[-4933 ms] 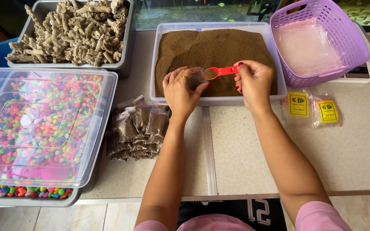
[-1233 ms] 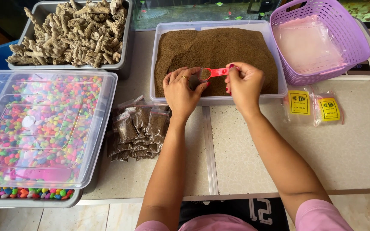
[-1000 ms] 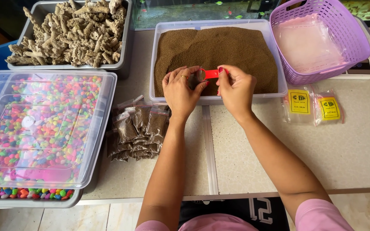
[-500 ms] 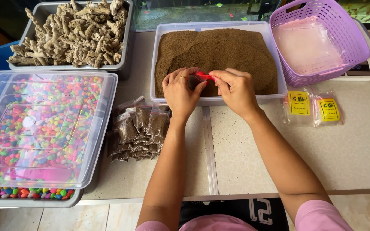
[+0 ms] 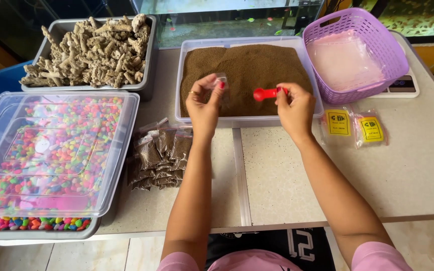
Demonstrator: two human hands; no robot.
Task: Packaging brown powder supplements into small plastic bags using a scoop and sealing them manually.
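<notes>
Speckled grey tabletop (image 5: 403, 165) fills the view, with aquarium glass (image 5: 227, 20) running along the back edge. Up front, the left hand (image 5: 204, 103) is raised over the near rim of the white tray (image 5: 247, 120), thumb and fingers pinched on a small clear plastic bag (image 5: 220, 80). That bag is tiny, see-through and crinkled, and its contents cannot be made out. Just beside it, the right hand (image 5: 293, 103) grips the handle of a red scoop (image 5: 264, 94) between curled fingers. The scoop is bright red plastic with a round bowl pointing toward the left hand, and it hovers over the brown granules (image 5: 247, 65) that fill the tray; scoop and bag sit a little apart, not touching.

Left of the tray lies a pile of small filled bags (image 5: 159, 155), brown through clear plastic. Further left sits a clear-lidded tub of multicoloured pebbles (image 5: 41, 150), and behind it a grey bin of pale, knobbly coral pieces (image 5: 91, 52). On the right, a purple basket (image 5: 372, 45) holds a stack of clear bags, resting on a white scale (image 5: 403, 88). Two little packets with yellow labels (image 5: 355, 128) lie flat near the right wrist.
</notes>
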